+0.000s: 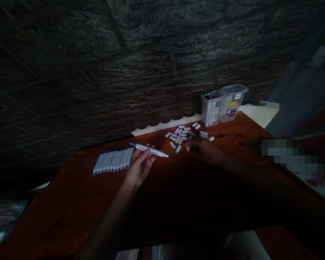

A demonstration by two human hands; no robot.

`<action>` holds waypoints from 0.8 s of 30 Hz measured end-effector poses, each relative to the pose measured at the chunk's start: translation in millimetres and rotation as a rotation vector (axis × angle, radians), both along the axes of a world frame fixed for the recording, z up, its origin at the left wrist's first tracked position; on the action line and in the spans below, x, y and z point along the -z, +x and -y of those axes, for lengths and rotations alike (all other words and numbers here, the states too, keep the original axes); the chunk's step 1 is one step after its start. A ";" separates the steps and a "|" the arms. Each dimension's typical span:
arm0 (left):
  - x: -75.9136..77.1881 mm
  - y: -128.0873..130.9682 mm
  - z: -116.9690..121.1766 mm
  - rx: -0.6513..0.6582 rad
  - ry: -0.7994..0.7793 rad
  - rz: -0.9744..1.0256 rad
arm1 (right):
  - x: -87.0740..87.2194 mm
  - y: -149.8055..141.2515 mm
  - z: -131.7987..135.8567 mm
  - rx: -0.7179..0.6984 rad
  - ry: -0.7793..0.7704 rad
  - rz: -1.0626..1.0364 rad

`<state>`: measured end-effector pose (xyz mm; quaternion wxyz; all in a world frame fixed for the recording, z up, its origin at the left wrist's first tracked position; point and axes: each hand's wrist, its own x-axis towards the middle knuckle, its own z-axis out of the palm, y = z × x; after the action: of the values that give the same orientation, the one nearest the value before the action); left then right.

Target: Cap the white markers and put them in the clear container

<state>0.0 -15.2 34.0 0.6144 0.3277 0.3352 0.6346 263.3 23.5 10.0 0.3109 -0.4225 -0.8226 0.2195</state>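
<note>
My left hand (142,164) is closed around a white marker (153,150) with dark tips at both ends, its right tip uncapped. Left of that hand lies a row of white markers (113,160), side by side on the table. My right hand (204,151) is at the near right edge of a loose pile of white marker caps (182,133) with coloured ends. Its fingertips pinch a yellow-ended marker cap (187,148) just above or on the tabletop; I cannot tell which. Shadow darkens much of that hand.
A brown wooden table (78,202) runs along a rough stone wall (141,65). Behind the caps stand a clear plastic box (211,112) holding several markers and a second clear box (234,103) beside it. A pale wavy-edged strip (165,125) lies by the wall.
</note>
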 end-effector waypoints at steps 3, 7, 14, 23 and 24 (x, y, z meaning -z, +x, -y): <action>0.9 0.2 -1.1 -0.005 -0.014 0.002 | 1.2 0.4 -1.0 -0.012 -0.005 -0.015; 2.3 1.0 -2.9 -0.023 -0.058 -0.024 | -0.4 1.9 -1.7 0.026 -0.014 0.019; 1.8 3.2 -3.1 0.038 -0.027 -0.080 | -0.2 4.9 -3.8 0.158 -0.019 0.057; 0.6 2.8 -1.4 0.044 -0.023 -0.137 | -7.5 6.0 -1.9 0.168 0.054 0.072; 0.3 2.9 -1.3 0.044 -0.023 -0.136 | -8.4 6.0 -1.8 0.168 0.065 0.067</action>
<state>2.9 -14.0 33.7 0.6077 0.3705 0.3761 0.5933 269.3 25.3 18.3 0.3142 -0.4868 -0.8008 0.1515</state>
